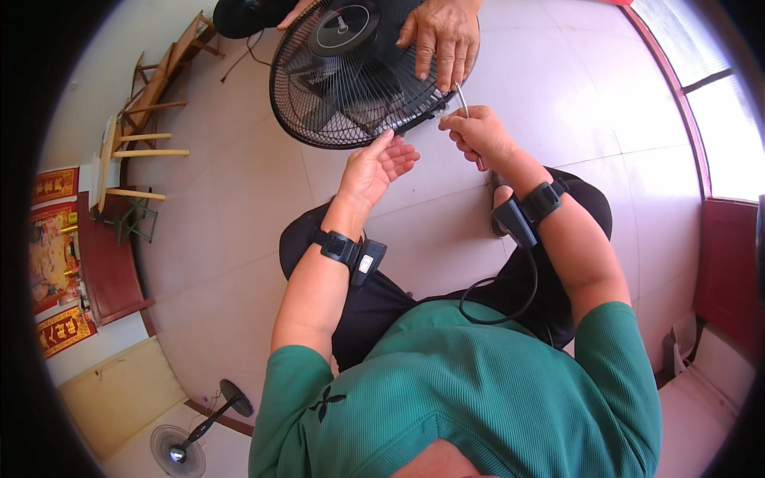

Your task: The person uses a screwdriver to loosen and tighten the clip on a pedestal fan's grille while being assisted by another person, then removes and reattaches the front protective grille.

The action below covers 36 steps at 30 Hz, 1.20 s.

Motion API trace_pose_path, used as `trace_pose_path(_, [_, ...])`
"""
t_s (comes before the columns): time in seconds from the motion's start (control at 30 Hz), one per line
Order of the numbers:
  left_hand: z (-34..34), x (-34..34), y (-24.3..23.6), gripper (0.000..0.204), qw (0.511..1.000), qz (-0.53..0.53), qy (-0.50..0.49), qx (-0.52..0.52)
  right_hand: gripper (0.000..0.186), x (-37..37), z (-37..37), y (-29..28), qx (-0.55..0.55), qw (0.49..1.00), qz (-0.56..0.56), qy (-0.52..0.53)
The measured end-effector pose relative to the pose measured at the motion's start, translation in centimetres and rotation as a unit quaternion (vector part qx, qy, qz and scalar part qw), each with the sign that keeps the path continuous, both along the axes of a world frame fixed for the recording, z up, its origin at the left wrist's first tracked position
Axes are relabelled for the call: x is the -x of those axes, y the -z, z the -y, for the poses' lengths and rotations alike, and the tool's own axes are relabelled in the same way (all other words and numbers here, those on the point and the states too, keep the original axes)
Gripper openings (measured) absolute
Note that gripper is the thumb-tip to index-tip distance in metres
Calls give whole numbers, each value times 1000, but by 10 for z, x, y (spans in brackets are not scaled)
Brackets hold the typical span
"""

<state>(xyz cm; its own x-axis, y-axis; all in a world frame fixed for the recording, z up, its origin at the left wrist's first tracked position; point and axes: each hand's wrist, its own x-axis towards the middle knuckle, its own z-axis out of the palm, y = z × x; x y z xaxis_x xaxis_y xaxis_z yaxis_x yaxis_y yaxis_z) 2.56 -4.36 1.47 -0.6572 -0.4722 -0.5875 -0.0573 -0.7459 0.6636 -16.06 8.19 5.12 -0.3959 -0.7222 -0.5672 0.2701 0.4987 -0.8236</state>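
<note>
A black fan [327,95] with a round wire grille is tilted in front of me, its face turned upward. My right hand [478,135] is closed around a screwdriver [461,97]; the metal shaft points up to the grille's right rim, and a reddish handle end shows below the fist. Whether the tip touches the rim I cannot tell. At the lower rim, my left hand [378,166] is palm up with its fingers loosely spread, the thumb at the grille edge. Another person's hand [446,44] presses on the grille's right side, and their other hand [296,14] is partly hidden behind the fan.
Wooden stools [147,147] and a bench line the left wall, beside a small green folding stool [137,219]. A second fan [177,454] stands at the lower left. A cord [249,49] lies near the fan's base [247,16]. Glass doors [709,103] are on the right.
</note>
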Motion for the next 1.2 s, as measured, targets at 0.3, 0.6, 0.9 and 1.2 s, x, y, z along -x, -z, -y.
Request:
trace_pose_path(0.3, [0, 2, -2, 39, 1000, 14, 5, -8, 22, -5, 0, -11, 42, 998, 29, 29])
trace_pose_path(0.6, [-1, 3, 1, 40, 998, 7, 12, -68, 19, -6, 1, -7, 77, 994, 64, 31])
trace_pose_path(0.9, [0, 7, 2, 23, 989, -75, -56, -117, 20, -6, 4, -4, 90, 993, 71, 27])
trace_pose_path(1.2, [3, 5, -1, 22, 987, -67, -53, -133, 21, -2, 4, -5, 95, 991, 89, 33])
